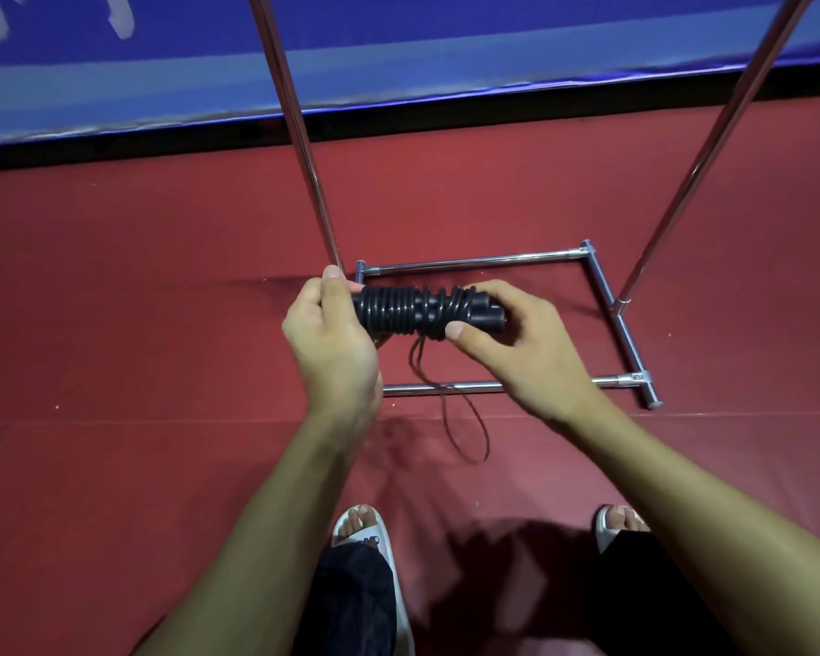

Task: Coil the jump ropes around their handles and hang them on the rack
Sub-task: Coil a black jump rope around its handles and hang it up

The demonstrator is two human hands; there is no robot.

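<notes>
Crosswise lies the black coiled jump-rope bundle: left hand grips one end, right hand pinches the other, thin loose tail dangling between.

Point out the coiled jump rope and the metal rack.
coiled jump rope (394, 309): head view, middle of the black coils.
metal rack (474, 260): head view, far floor bar.

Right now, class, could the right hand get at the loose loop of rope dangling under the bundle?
Probably yes. The loose loop hangs free just below the right hand, nothing between them; but that hand grips one end of the bundle, so the left hand must hold it alone.
</notes>
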